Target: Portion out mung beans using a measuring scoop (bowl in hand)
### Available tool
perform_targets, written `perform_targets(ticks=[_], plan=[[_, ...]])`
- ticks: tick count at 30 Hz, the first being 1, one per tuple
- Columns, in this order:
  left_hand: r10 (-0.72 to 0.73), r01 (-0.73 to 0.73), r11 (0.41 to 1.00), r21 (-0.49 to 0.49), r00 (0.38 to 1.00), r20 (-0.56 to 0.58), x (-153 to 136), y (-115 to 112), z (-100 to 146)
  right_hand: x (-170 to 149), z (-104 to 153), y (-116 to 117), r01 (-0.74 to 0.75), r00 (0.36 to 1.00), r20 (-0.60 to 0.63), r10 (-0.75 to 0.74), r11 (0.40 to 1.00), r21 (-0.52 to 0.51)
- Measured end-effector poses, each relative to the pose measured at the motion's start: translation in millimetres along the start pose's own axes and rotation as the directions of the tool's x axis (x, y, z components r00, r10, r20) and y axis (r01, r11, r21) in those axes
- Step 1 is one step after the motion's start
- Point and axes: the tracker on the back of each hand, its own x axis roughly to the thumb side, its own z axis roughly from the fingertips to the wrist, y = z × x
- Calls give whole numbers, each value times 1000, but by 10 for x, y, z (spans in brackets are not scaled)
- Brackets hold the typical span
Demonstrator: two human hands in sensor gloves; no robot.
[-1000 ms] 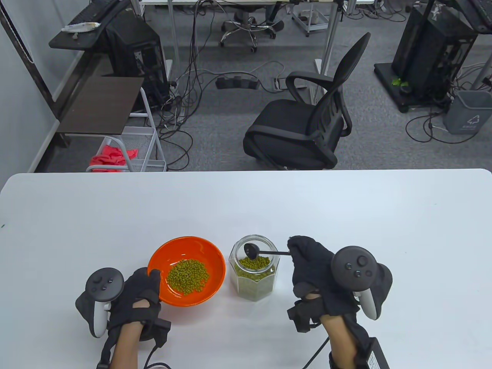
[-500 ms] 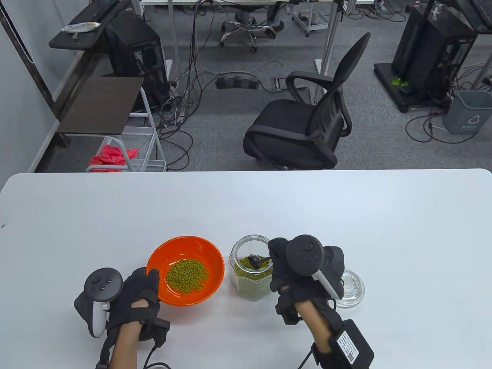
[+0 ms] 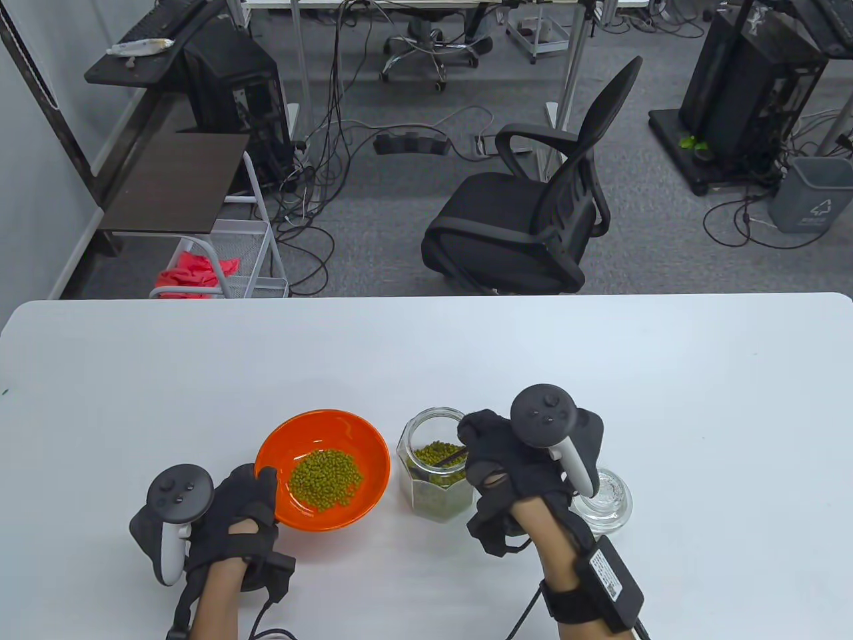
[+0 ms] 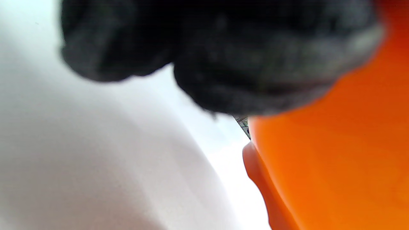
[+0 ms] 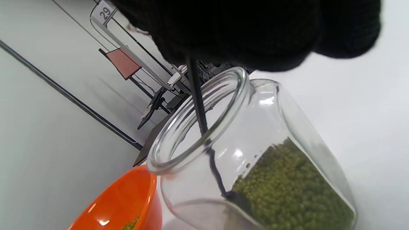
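Note:
An orange bowl (image 3: pixel 363 445) with a pile of mung beans (image 3: pixel 326 479) sits at the table's front left. My left hand (image 3: pixel 256 493) grips its near-left rim; the bowl's outer wall (image 4: pixel 335 166) fills the left wrist view under my gloved fingers (image 4: pixel 223 60). A glass jar (image 3: pixel 434 477) of mung beans stands right of the bowl. My right hand (image 3: pixel 490 453) holds a thin black measuring scoop (image 3: pixel 448 459) by its handle. The scoop's handle (image 5: pixel 199 105) runs down through the jar mouth (image 5: pixel 198 118) and its head is dug into the beans (image 5: pixel 287 185).
The jar's glass lid (image 3: pixel 610 500) lies on the table just right of my right hand. The white table (image 3: pixel 600 373) stretches beyond. A black office chair (image 3: pixel 533 207) stands past the far edge.
My right hand moved left over the jar and tipped the scoop down into the beans; the scoop head went from above the mouth to buried. The glass lid came into view. Left hand and bowl held still.

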Motion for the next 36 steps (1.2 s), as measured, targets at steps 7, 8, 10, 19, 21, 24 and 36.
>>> perform_targets(ticks=[7, 8, 10, 19, 21, 24, 36], plan=[[-2, 2, 1000, -4, 1000, 3, 5, -9, -1, -312, -18, -109, 221, 972, -83, -222, 975, -22], [-3, 3, 1000, -3, 1000, 3, 5, -11, 0, -348, -10, -128, 249, 965, -83, -250, 968, -27], [-3, 3, 1000, -4, 1000, 2, 6, -13, 0, -398, 12, -162, 280, 956, -84, -283, 959, -39], [-9, 9, 1000, 0, 1000, -3, 2, -24, -1, -624, 57, -284, 448, 885, -109, -453, 891, -71], [-13, 13, 1000, 0, 1000, -5, 2, -26, 0, -655, 66, -311, 463, 875, -115, -470, 883, -79], [-13, 13, 1000, 0, 1000, -5, 2, -27, 0, -691, 80, -342, 494, 857, -122, -500, 866, -77], [-13, 13, 1000, -3, 1000, -2, 6, -31, -3, -827, 143, -506, 566, 808, -125, -576, 817, -109]])
